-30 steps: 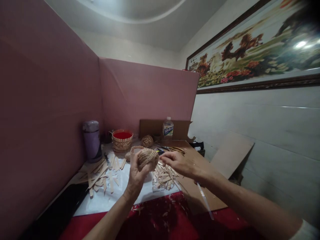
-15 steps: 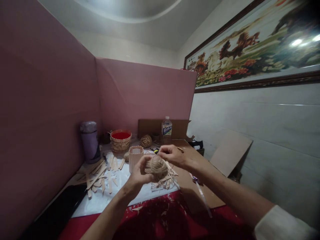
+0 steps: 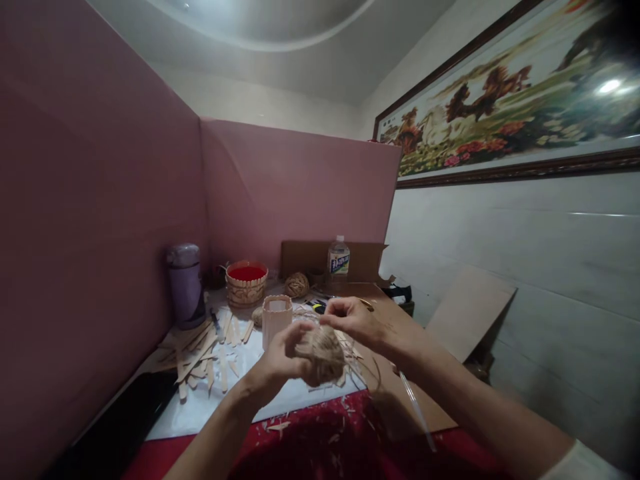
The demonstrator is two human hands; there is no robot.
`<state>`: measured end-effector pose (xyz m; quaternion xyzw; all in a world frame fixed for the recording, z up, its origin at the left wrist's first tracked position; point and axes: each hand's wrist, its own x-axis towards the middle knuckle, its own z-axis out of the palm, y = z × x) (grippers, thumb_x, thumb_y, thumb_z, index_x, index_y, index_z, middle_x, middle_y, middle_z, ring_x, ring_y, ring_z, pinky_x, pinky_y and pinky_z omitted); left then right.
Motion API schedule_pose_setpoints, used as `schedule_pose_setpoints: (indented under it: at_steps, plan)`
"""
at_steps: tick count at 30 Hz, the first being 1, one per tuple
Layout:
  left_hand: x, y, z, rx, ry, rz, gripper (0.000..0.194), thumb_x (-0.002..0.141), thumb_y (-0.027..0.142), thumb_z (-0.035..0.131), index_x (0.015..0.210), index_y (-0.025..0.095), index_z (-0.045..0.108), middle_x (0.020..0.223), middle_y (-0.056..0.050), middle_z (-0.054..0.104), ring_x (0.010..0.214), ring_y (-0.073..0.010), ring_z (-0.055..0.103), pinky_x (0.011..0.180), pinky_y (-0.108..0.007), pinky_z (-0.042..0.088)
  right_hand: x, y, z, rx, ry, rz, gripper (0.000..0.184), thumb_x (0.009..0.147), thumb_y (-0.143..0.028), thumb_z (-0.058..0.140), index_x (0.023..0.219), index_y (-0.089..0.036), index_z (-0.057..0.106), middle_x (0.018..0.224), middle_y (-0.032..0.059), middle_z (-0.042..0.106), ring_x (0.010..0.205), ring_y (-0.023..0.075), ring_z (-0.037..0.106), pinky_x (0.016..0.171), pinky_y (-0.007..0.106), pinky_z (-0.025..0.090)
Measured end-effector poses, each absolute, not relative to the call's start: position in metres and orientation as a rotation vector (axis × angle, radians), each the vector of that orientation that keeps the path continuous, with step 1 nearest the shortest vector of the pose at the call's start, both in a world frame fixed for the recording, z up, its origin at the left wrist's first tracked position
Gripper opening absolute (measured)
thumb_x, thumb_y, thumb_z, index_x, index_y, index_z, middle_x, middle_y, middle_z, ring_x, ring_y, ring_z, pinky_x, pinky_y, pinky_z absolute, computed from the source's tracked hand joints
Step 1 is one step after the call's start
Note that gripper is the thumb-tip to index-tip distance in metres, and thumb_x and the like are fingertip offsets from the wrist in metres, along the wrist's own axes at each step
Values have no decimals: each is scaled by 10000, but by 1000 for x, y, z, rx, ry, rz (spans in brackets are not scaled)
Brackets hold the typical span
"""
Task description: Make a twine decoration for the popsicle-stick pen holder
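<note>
In my left hand [image 3: 285,363] is a ball of jute twine [image 3: 325,357], gripped from its left side and held above the table's white sheet. My right hand [image 3: 353,320] is just above and to the right of the ball, with thumb and forefinger pinched together. Whatever lies in that pinch is too small to make out. Loose twine strands hang at the ball's right side. Behind my left hand stands a small holder made of craft sticks [image 3: 277,315].
Craft sticks [image 3: 200,360] lie scattered at left near a purple flask [image 3: 185,287]. Farther back are a red-lined basket [image 3: 246,283], another twine ball [image 3: 297,285] and a plastic bottle [image 3: 339,260]. Cardboard [image 3: 400,400] and a clear glue stick [image 3: 417,410] lie at right.
The ball has turned in my left hand and dropped slightly, and loose strands now show at its right. My right hand stays pinched near it. The camera view has shifted a little.
</note>
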<state>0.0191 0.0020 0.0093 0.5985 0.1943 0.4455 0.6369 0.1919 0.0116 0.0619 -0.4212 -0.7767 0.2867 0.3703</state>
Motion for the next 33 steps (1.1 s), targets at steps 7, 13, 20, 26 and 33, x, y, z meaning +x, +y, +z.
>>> schedule_pose_setpoints:
  at_steps: [7, 13, 20, 26, 33]
  plan:
    - [19, 13, 7, 1387, 781, 1563, 366, 600, 212, 650, 920, 192, 473, 804, 1, 582, 705, -135, 553, 629, -236, 440, 180, -5, 23, -1092, -2066, 997, 218, 761, -280, 506, 620, -140, 594, 539, -25, 468, 503, 80, 377, 481, 205, 280]
    - [23, 6, 3, 1612, 653, 1046, 364, 520, 132, 677, 869, 152, 574, 781, -17, 580, 688, -130, 540, 609, -224, 423, 190, -2, 64, -1112, -2189, 533, 246, 775, -288, 514, 582, -145, 572, 558, -18, 485, 541, 87, 398, 502, 214, 273]
    - [17, 10, 13, 1071, 529, 1404, 392, 617, 282, 636, 958, 182, 472, 907, -47, 589, 742, -158, 575, 612, -264, 460, 190, 10, 25, -1118, -2019, 897, 267, 788, -266, 470, 582, -127, 570, 556, -11, 485, 531, 83, 406, 516, 206, 312]
    - [22, 15, 1, 1450, 733, 1297, 406, 525, 122, 675, 904, 162, 535, 730, 13, 575, 648, -112, 536, 587, -208, 421, 184, -8, 60, -1032, -2117, 618, 236, 779, -264, 501, 594, -149, 591, 585, -10, 522, 571, 94, 442, 549, 216, 320]
    - [19, 6, 9, 1127, 434, 1263, 369, 616, 214, 653, 955, 181, 511, 898, -41, 596, 759, -152, 571, 649, -258, 457, 184, 13, 23, -1083, -1926, 972, 299, 777, -374, 484, 582, -149, 509, 529, -36, 392, 488, 76, 312, 459, 209, 246]
